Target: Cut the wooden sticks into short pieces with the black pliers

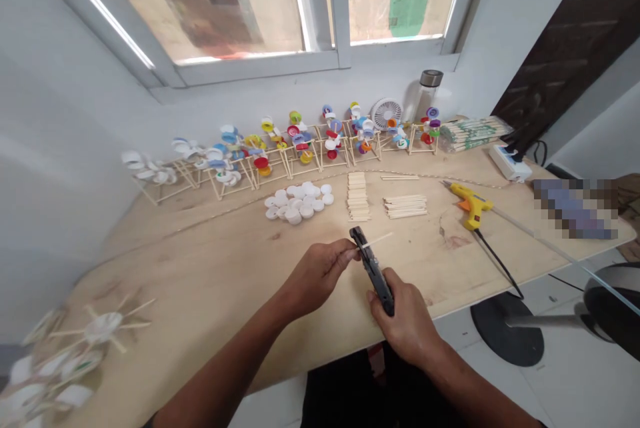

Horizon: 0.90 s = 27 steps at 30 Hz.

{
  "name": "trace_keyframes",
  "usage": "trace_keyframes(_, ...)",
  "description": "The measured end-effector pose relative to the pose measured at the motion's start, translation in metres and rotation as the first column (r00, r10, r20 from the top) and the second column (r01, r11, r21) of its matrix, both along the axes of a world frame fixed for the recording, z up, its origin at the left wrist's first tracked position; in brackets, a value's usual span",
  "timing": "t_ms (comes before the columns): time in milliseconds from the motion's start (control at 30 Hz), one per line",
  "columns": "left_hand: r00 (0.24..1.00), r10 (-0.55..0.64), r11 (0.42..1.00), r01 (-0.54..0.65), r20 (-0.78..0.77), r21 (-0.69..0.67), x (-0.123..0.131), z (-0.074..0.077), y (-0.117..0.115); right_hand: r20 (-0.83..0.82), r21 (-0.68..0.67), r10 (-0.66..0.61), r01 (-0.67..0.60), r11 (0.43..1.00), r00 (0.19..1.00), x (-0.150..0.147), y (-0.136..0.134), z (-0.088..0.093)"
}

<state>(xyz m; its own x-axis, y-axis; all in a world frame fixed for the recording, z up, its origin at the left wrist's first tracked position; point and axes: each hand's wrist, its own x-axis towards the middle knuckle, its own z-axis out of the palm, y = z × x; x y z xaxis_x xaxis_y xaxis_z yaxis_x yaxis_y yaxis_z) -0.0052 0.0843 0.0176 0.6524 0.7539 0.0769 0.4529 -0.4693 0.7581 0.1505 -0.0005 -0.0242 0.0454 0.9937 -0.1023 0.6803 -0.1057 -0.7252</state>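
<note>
My left hand (317,275) is closed in a pinch on a thin pale wooden stick (379,240). The stick's free end points right, over the table. In my right hand (407,315) is a long black hand tool (373,267) with some metal along its middle; its exact kind is not clear. The tool's upper end lies against the stick, close to my left fingertips. Just beyond my hands are a stack of short wooden sticks (357,198), a bundle of longer sticks (405,206) and a heap of white bottle caps (299,201).
Stick frames with coloured caps (300,141) line the wall. A yellow glue gun (470,205) lies right, its cord over the table edge. Behind it are a power strip (509,163) and packed sticks (473,133). A spoked stick wheel (103,327) lies at left.
</note>
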Motion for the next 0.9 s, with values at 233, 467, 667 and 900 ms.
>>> trace_keyframes(233, 0.987, 0.093, 0.957, -0.052, -0.134, 0.285, 0.006, -0.02, 0.004, -0.004, -0.026, -0.052, 0.052, 0.998, 0.999, -0.001, 0.008, -0.007)
trace_keyframes(467, 0.922, 0.318, 0.666, -0.053, -0.22, 0.744, 0.016, -0.04, 0.003, -0.078, -0.05, -0.077, 0.073, 0.996, 0.994, 0.002, 0.014, -0.006)
trace_keyframes(667, 0.888, 0.363, 0.566, 0.029, -0.281, 0.824, 0.015, -0.04, 0.004, -0.105, -0.062, -0.061, 0.054, 0.997, 0.993, 0.003, 0.015, -0.002)
trace_keyframes(900, 0.927, 0.292, 0.574, 0.027, -0.235, 0.818, 0.013, -0.031, -0.004, -0.082, -0.03, -0.032, 0.029, 0.999, 0.996, 0.005, 0.002, 0.005)
